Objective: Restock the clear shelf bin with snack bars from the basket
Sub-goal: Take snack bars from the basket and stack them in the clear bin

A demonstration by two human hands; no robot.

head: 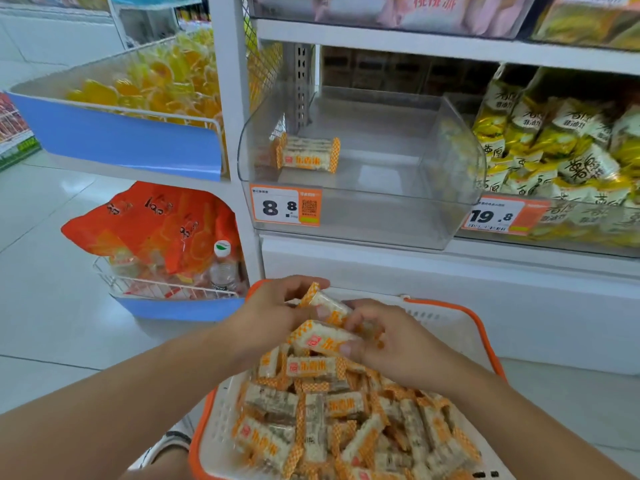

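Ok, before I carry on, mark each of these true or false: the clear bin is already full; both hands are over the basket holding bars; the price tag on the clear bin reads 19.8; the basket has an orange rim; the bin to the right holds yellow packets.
1. The clear bin is already full. False: only a small stack of snack bars sits at its left.
2. Both hands are over the basket holding bars. True: left hand and right hand grip bars.
3. The clear bin's price tag reads 19.8. False: it shows 8.8.
4. The basket has an orange rim. True.
5. The right-hand bin holds yellow packets. True.
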